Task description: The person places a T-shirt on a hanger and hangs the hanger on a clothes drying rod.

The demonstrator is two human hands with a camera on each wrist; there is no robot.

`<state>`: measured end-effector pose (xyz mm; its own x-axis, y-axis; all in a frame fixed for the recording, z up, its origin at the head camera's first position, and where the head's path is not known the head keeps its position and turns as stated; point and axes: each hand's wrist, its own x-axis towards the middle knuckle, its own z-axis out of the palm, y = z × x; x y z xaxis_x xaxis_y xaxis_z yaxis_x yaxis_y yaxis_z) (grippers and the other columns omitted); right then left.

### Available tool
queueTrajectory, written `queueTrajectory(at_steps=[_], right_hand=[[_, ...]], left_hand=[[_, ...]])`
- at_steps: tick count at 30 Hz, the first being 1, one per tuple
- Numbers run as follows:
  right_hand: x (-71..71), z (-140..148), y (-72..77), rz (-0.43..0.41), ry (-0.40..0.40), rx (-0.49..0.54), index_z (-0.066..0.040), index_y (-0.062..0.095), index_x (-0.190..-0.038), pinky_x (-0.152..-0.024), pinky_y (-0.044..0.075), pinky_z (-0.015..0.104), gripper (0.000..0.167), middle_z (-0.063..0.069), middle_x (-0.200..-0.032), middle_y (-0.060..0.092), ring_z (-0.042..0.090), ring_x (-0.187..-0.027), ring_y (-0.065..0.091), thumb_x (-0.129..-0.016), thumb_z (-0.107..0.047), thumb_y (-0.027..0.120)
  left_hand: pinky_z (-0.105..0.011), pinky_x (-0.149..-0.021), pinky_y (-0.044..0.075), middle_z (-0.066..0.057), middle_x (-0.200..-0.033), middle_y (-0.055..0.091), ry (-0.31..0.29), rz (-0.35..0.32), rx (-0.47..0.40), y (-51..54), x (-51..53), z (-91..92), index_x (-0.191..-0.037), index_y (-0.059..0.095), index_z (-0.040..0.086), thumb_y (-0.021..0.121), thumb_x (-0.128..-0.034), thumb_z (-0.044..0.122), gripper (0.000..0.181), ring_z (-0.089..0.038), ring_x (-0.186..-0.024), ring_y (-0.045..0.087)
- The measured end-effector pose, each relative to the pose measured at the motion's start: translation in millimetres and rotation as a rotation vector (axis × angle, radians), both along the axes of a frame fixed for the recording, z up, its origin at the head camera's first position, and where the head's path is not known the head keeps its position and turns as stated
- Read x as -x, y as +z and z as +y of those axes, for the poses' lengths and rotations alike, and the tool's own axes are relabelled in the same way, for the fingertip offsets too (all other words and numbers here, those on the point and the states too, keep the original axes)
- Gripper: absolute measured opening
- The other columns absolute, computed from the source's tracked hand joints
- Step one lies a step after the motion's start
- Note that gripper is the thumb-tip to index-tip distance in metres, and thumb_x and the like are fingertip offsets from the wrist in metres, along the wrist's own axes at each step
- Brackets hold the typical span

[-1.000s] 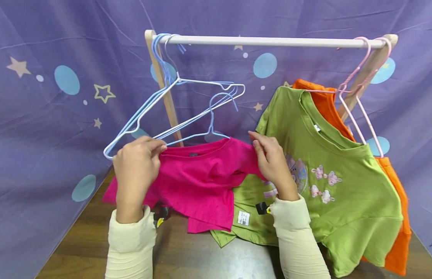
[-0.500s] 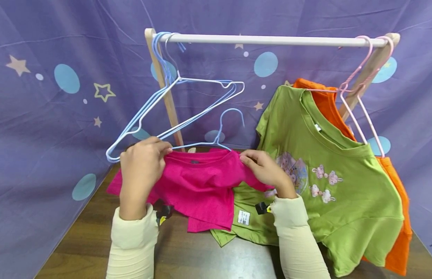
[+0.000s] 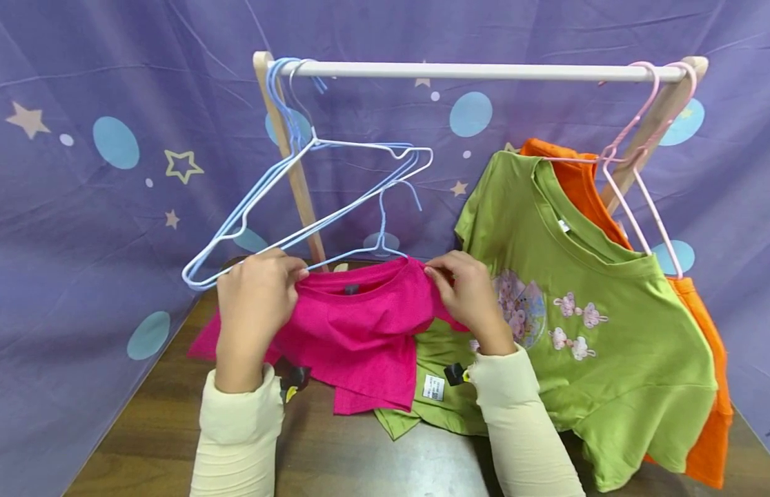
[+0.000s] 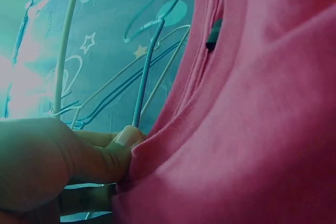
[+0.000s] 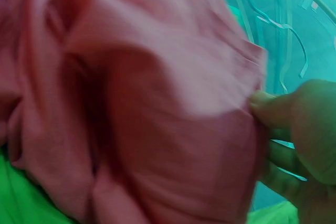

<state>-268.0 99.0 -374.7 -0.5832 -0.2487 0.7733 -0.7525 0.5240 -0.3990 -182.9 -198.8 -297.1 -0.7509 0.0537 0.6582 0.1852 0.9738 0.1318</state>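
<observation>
A magenta T-shirt [image 3: 360,324] hangs between the two hands, its neckline facing up and its lower part resting on the table. Inside it is a blue wire hanger [image 3: 381,231], whose hook and upper arms stick out of the neck opening. The left hand [image 3: 257,304] pinches the shirt at the left end of the neckline, close against the hanger arm, as the left wrist view shows with the thumb [image 4: 107,156] on the collar. At the other shoulder, the right hand [image 3: 466,290] pinches the cloth between thumb and fingers. The hanger's ends are hidden by hands and cloth.
A white rail [image 3: 459,71] on wooden posts runs across the back. Several blue and white hangers [image 3: 310,143] hang at its left. A green T-shirt [image 3: 602,345] and an orange garment [image 3: 714,386] hang from pink hangers at right, the green hem lying on the brown table [image 3: 372,455].
The right hand has moved left and inward along the shirt's shoulder. The left hand has shifted slightly right. The hanger's hook swung right, then back left.
</observation>
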Motion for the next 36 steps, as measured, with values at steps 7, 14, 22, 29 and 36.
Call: queueTrajectory(at_steps=[7,14,22,29,36], right_hand=[[-3.6,-22,-5.0,0.267,-0.237,0.044,0.001,0.071,-0.087,-0.071,0.051,0.047,0.002,0.014,-0.079,0.066,0.036,-0.075,0.061,-0.089,0.002,0.072],[-9.4,-41,-7.6,0.291,-0.325,0.164,0.003,0.068,-0.091,-0.074,0.050,0.048,0.007,0.016,-0.082,0.064,0.038,-0.079,0.060,-0.096,-0.002,0.065],[-9.8,-45,-8.7,0.231,-0.288,0.154,0.002,0.067,-0.093,-0.076,0.049,0.047,0.008,0.017,-0.085,0.064,0.038,-0.079,0.059,-0.097,-0.004,0.064],[-3.3,-33,-5.0,0.226,-0.263,0.188,0.002,0.069,-0.093,-0.082,0.047,0.048,0.012,0.017,-0.090,0.067,0.040,-0.086,0.059,-0.097,-0.009,0.067],[2.3,-16,-5.9,0.157,-0.325,0.189,0.005,0.068,-0.120,-0.082,0.049,0.052,0.024,0.023,-0.101,0.070,0.045,-0.089,0.060,-0.098,-0.004,0.063]], left_hand=[[-0.053,-0.045,0.043,-0.004,-0.079,0.072,0.042,-0.003,-0.037,-1.2,-1.1,7.2,-0.082,0.082,0.014,0.072,-0.0852,0.009,0.011,-0.044,-0.062,0.063],[-0.057,-0.049,0.045,-0.003,-0.080,0.072,0.091,0.024,-0.112,-2.9,-2.0,16.8,-0.083,0.082,0.015,0.074,-0.0838,0.009,0.009,-0.048,-0.064,0.063],[-0.057,-0.048,0.045,-0.002,-0.080,0.071,0.082,0.039,-0.092,-4.9,0.0,17.4,-0.084,0.082,0.015,0.075,-0.0844,0.010,0.008,-0.047,-0.062,0.063],[-0.052,-0.046,0.044,-0.002,-0.081,0.071,0.048,0.097,-0.065,-0.9,-2.5,10.0,-0.087,0.082,0.013,0.075,-0.0861,0.008,0.008,-0.041,-0.063,0.065],[-0.055,-0.048,0.044,-0.003,-0.080,0.069,0.044,0.126,-0.089,2.3,-4.4,4.9,-0.090,0.082,0.013,0.076,-0.0882,0.010,0.007,-0.044,-0.061,0.064]])
